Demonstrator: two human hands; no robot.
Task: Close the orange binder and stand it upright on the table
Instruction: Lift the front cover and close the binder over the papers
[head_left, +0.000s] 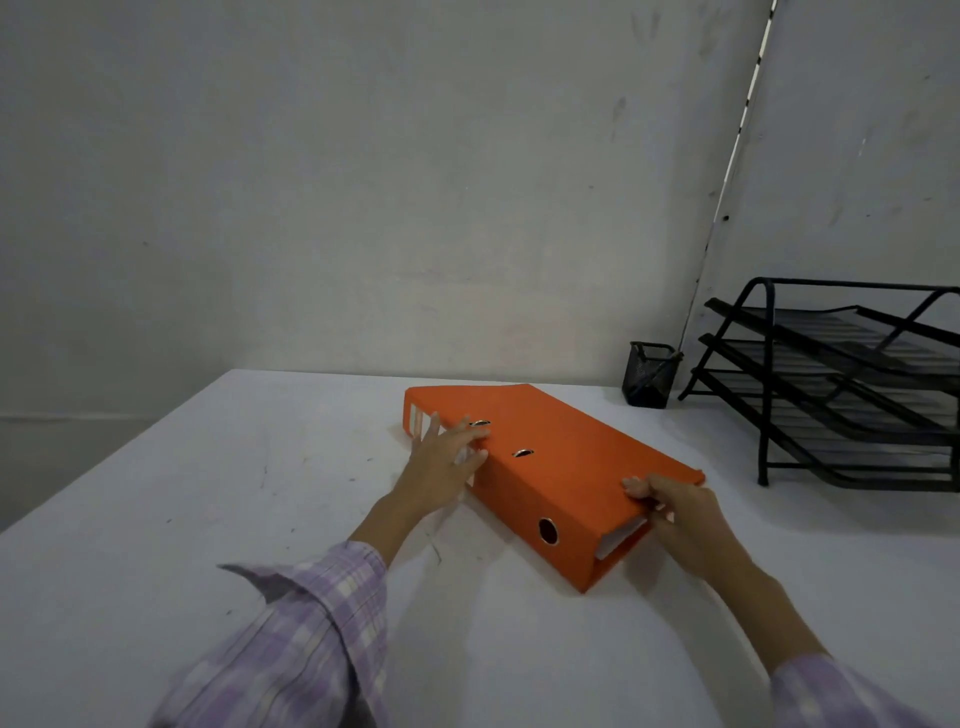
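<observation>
The orange binder lies flat and closed on the white table, running diagonally from far left to near right. Its spine, with a round finger hole, faces me and to the left. White paper shows at its near open end. My left hand rests with spread fingers against the spine near the far end, fingertips over the top edge. At the binder's near right corner, my right hand has its thumb on the cover and fingers curled round the edge.
A black mesh pen cup stands at the back of the table by the wall. A black three-tier wire letter tray fills the far right. A grey wall rises right behind the table.
</observation>
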